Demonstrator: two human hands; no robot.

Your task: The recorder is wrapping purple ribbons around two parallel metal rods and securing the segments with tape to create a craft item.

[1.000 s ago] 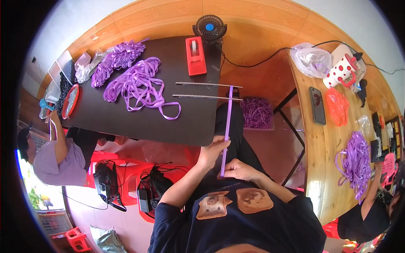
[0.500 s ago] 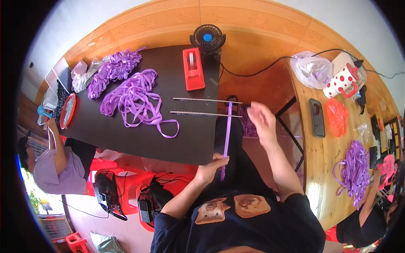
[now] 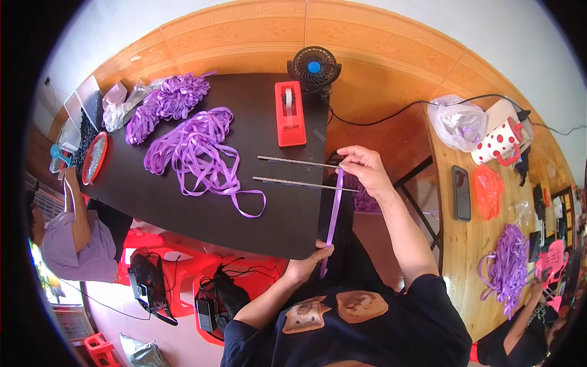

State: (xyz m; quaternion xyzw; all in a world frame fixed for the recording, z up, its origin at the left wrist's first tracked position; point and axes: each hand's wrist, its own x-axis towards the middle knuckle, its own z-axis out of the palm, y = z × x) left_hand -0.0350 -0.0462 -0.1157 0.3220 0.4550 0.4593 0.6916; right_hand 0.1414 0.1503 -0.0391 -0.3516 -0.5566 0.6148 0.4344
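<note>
Purple ribbon [image 3: 332, 215] runs as a narrow strip just off the right edge of the dark table [image 3: 269, 229], between the person's two hands. Its long axis points away from the body, leaning a little to the right, and lies roughly square to the two metal rods [image 3: 298, 161] that jut past that edge side by side.

The left hand [image 3: 302, 267], nearer the body and beside the table's near corner, has its fingers closed on the lower part of the strip, with a short tail hanging below the grip. From there the rods lie straight ahead, well apart from it.

The right hand [image 3: 367, 173] is the nearer one to the rods: it comes in from the right, thumb and fingertips drawn close together at the farther rod's tip, where the strip ends. Whether they pinch ribbon, rod or both, I cannot tell.
</note>
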